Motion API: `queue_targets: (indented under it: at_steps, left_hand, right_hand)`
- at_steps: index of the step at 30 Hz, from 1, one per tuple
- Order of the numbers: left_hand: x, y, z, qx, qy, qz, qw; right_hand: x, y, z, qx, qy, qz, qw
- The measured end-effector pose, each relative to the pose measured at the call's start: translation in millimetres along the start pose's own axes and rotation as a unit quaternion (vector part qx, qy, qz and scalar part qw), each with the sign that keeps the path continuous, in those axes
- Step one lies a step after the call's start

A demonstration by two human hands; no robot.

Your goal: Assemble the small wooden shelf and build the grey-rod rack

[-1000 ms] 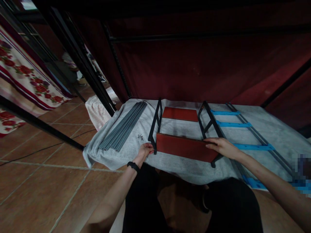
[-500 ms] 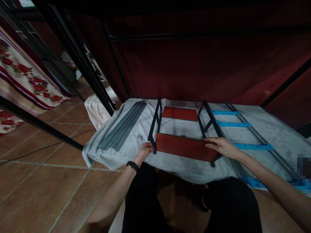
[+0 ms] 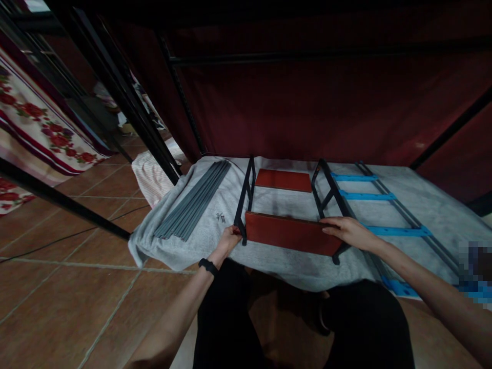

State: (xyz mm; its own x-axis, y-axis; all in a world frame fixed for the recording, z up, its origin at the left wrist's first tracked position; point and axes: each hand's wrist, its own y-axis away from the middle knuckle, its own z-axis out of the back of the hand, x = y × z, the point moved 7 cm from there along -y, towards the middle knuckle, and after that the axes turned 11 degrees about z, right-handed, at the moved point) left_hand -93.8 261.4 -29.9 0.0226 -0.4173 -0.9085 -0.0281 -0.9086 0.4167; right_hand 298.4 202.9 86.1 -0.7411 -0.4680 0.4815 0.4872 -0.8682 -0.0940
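A reddish-brown board (image 3: pixel 288 233) stands on its long edge between two black metal side frames. My right hand (image 3: pixel 348 231) grips this board's upper right end, with fingers over the top edge and close to the right side frame (image 3: pixel 333 187). At the foot of the left side frame (image 3: pixel 243 200), the fingers of my left hand (image 3: pixel 229 240) are pinched together against the metal; what they hold, if anything, is hidden. A second reddish-brown board (image 3: pixel 283 180) spans the frames farther back. Several small screws (image 3: pixel 221 218) lie on the grey cloth left of the frame.
Grey tubes (image 3: pixel 194 202) lie bundled on the grey cloth (image 3: pixel 269 261) at left. Right of the frames lie grey rails with blue crosspieces (image 3: pixel 397 231). Black posts (image 3: pixel 119 92) rise at left, before a dark red curtain (image 3: pixel 307 113). A cable (image 3: pixel 77 233) crosses the tiled floor.
The view has shifted very slightly. Both hands keep their places, the left at the frame's foot and the right on the board.
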Motion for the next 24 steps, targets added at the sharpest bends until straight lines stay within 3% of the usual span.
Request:
queue_targets:
  at_steps: [9,24]
  left_hand:
    - [-59.1,43.3,-22.8,-0.01,-0.062,-0.148,0.987]
    - [-67.6,48.5,-34.1,0.07,0.023,-0.131,0.989]
  right_hand:
    - [3.8,2.4,0.4,-0.016,0.018,0.023,0.999]
    - [11.5,7.1,1.6,0.001,0.036,0.068,0.997]
